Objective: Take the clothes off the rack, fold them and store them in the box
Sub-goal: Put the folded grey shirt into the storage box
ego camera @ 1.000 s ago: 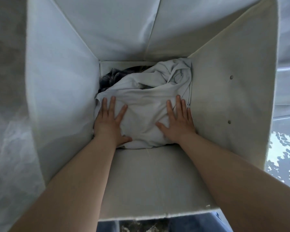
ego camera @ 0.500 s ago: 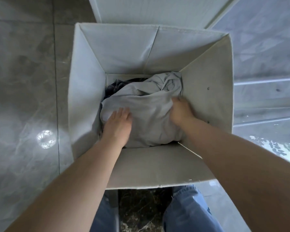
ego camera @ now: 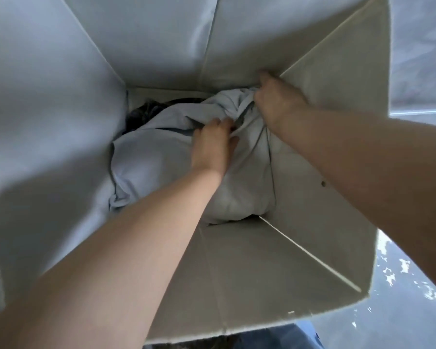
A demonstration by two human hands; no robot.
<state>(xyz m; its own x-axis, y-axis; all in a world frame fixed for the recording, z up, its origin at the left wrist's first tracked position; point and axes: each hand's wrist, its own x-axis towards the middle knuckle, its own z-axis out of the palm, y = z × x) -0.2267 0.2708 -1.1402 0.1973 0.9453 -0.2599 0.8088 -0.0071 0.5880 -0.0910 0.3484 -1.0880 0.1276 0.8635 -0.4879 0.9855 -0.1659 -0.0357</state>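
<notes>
I look straight down into a tall white fabric box (ego camera: 320, 137). A pale grey garment (ego camera: 151, 157) lies bunched on the bottom, and a dark garment (ego camera: 144, 113) peeks out beneath it at the far left. My left hand (ego camera: 213, 144) is on the middle of the grey garment, its fingertips curled into a fold. My right hand (ego camera: 275, 102) reaches into the far right corner and grips the bunched cloth there, fingers hidden in the fabric.
The box walls surround both arms closely. Grey tiled floor (ego camera: 418, 39) shows past the right rim. Blue jeans (ego camera: 305, 333) appear below the near rim.
Both hands moved from the near part of the grey garment toward the far right corner. Flat pressing gave way to curled fingers gripping the cloth. The camera dipped closer into the box.
</notes>
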